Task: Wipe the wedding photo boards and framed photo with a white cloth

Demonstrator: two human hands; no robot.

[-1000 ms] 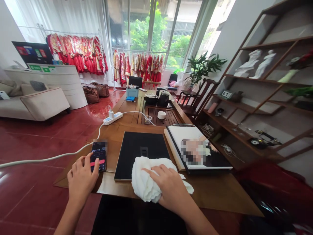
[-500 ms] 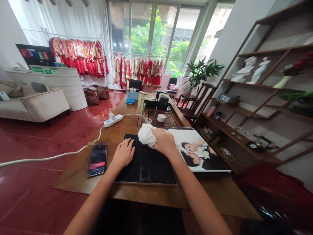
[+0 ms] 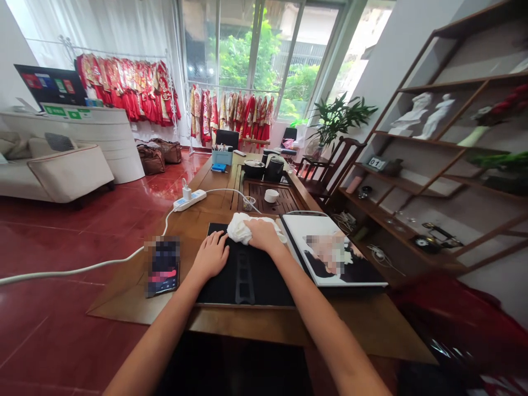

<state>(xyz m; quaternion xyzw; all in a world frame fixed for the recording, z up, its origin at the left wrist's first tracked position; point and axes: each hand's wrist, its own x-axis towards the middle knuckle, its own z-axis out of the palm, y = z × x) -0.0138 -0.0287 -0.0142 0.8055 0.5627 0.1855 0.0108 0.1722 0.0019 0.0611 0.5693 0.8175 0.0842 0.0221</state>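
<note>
A flat black panel [image 3: 268,283] with a darker strip of cut-out shapes [image 3: 245,280] down its middle lies on the wooden table. My left hand [image 3: 211,254] rests flat on the panel's left side, fingers stretched out and holding nothing. A crumpled white cloth [image 3: 239,228] is bunched under my right hand [image 3: 263,235], whose fingers close over it near the panel's far edge. Part of the cloth spreads out to the right behind the hand. Just right of the panel lies a white-edged photo board [image 3: 301,234] with a partly blurred picture.
Left of the panel lies a phone [image 3: 163,267]. A power strip [image 3: 190,200] with a white cable sits beyond it. Farther back are a tea tray [image 3: 284,203] with a white cup [image 3: 271,196], black pots [image 3: 274,168] and a pen box [image 3: 223,156]. Wooden shelves [image 3: 437,190] stand right.
My right hand has lowered slightly and moved left with the cloth, which now spreads out more on the right. My left hand stays flat on the panel.
</note>
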